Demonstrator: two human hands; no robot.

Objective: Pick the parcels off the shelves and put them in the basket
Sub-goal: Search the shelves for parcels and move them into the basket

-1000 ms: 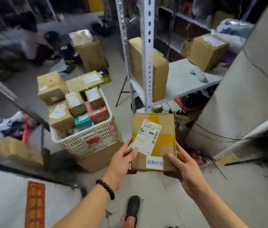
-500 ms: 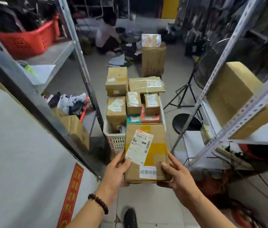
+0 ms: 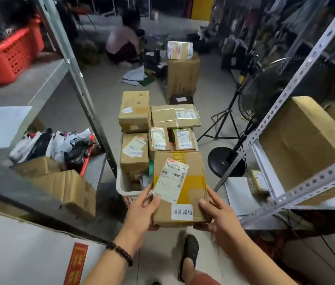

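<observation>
I hold a flat cardboard parcel [image 3: 193, 182] with yellow tape and a white shipping label in both hands. My left hand [image 3: 142, 210] grips its left edge, thumb on the label. My right hand [image 3: 218, 214] grips its right edge. The parcel hangs over the near end of a white plastic basket [image 3: 121, 187] on the floor, which is piled with several cardboard parcels [image 3: 134, 152]. A large brown box [image 3: 304, 140] sits on the metal shelf to my right.
Metal shelf uprights [image 3: 76, 79] flank the narrow aisle. A red basket [image 3: 8, 58] sits on the left shelf, boxes and bags below. A standing fan [image 3: 265, 89] and tripod stand right of the basket. A person [image 3: 123, 38] crouches at the far end. My foot [image 3: 190, 251] is below.
My view turned left from the right shelf to the aisle. The parcel, held in both hands, moved forward over the near end of the basket.
</observation>
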